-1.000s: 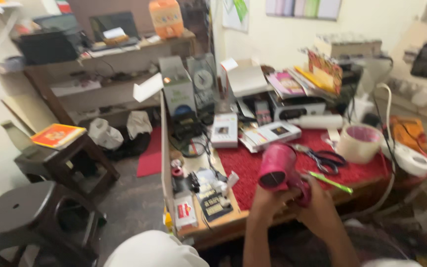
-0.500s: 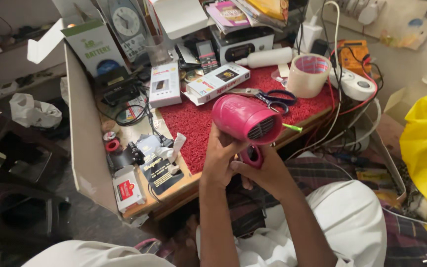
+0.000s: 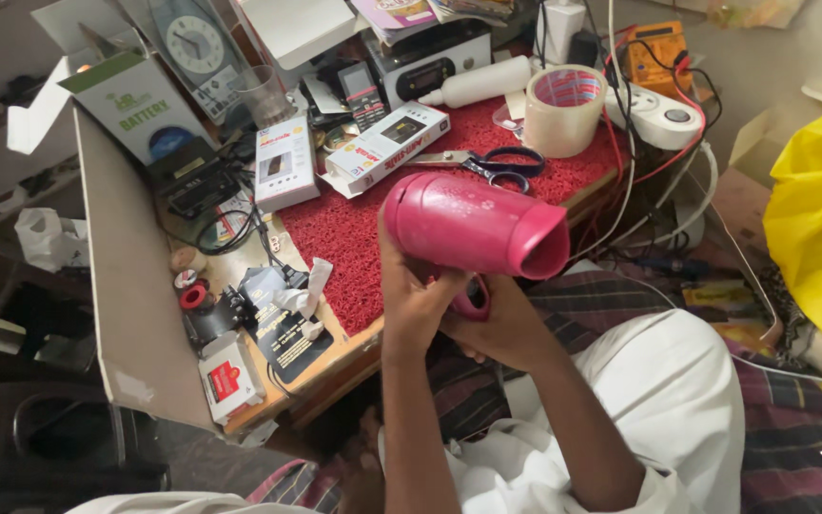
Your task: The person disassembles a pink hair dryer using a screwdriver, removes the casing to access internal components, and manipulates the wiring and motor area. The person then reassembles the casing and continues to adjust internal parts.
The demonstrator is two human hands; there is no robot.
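Your left hand (image 3: 413, 297) and your right hand (image 3: 506, 328) are close together, touching each other, and both are wrapped tight around the handle of the pink hair dryer (image 3: 473, 227). The handle is mostly hidden inside your fingers, so you cannot see much of it. The dryer is not lying on anything. You hold it up in the air, just over the near edge of the bench (image 3: 354, 343), above your lap. Its fat round body sits right on top of your hands. The long way of the body runs from left to right, and the open mouth points to your right and a little down. The closed back end is on your left, nearest your left hand, whose thumb reaches up onto it. Your right hand is nearer the mouth. Just behind the dryer, on the red mat (image 3: 335, 238), lie black scissors (image 3: 487, 164) and a big roll of tape (image 3: 563, 109).
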